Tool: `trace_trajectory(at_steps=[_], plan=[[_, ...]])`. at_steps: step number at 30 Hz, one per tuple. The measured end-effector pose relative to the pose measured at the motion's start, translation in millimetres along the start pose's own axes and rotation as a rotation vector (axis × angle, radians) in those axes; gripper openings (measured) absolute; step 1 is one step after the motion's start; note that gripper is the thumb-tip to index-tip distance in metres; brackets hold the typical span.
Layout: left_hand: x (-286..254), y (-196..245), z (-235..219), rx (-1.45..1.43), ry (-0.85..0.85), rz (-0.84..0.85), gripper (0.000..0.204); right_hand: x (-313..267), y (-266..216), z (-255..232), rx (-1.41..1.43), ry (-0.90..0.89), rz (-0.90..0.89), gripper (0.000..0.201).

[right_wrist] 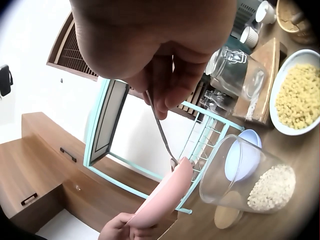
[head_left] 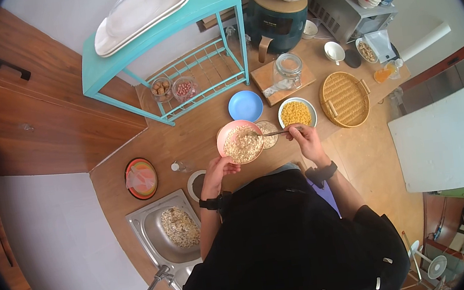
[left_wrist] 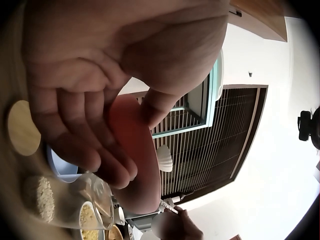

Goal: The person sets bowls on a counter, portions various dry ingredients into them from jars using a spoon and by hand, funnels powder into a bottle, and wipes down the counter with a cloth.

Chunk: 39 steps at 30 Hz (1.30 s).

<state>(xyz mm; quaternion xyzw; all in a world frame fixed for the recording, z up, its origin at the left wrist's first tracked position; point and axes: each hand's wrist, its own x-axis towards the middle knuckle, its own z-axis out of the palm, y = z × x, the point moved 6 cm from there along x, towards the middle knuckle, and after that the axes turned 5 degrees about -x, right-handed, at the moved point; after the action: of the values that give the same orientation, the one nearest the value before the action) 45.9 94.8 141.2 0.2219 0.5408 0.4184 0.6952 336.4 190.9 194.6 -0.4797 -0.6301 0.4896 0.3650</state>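
Observation:
In the head view a pink bowl (head_left: 222,141) filled with oat flakes (head_left: 242,146) is raised over the counter. My left hand (head_left: 219,174) holds it by the near left side, thumb at the rim and fingers beneath, as the left wrist view shows. My right hand (head_left: 307,143) pinches the handle of a metal spoon (right_wrist: 161,131), whose bowl end dips in at the rim of the pink bowl. Right beside the pink bowl stands a clear glass jar (right_wrist: 220,172) with oat flakes at its bottom.
Around the bowl sit a blue plate (head_left: 245,107), a dish of yellow pieces (head_left: 297,113), a lidded glass jar (head_left: 287,70) on a board and a wicker tray (head_left: 345,99). A turquoise rack (head_left: 211,10) rises behind. A sink (head_left: 152,225) lies at left.

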Motion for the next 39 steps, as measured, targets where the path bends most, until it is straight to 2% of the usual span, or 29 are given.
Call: trace_trajectory(at_steps=[2,6,11,14,21,33,35,39], plan=[[1.8,-2.1,2.6,-0.051,0.009,0.010,0.028,-2.6,3.6,5.0,0.173,0.004,0.060,0.027],[5.5,-5.9,4.1,-0.053,-0.005,0.005,0.028,-4.4,10.3,13.8,0.233,-0.014,0.119,0.029],[7.0,-8.3,5.9,-0.032,-0.034,-0.026,0.030,-5.7,28.4,27.3,0.385,-0.032,0.297,0.030],[8.5,-10.3,5.1,-0.021,-0.033,-0.028,0.031,-5.4,35.3,28.4,0.439,-0.027,0.323,0.029],[11.7,-12.4,8.0,0.035,-0.037,-0.022,0.034,-0.2,36.6,12.0,0.460,0.012,0.325,0.031],[10.9,-17.0,-8.2,0.058,0.063,0.062,0.029,2.7,49.6,-31.8,0.457,0.159,0.274,0.030],[8.9,-16.2,-12.2,0.048,0.104,0.120,0.028,1.0,52.0,-38.5,0.405,0.208,0.257,0.031],[7.4,-17.3,-15.9,0.072,0.121,0.122,0.028,-4.7,47.7,-35.0,0.279,0.204,0.204,0.029]])
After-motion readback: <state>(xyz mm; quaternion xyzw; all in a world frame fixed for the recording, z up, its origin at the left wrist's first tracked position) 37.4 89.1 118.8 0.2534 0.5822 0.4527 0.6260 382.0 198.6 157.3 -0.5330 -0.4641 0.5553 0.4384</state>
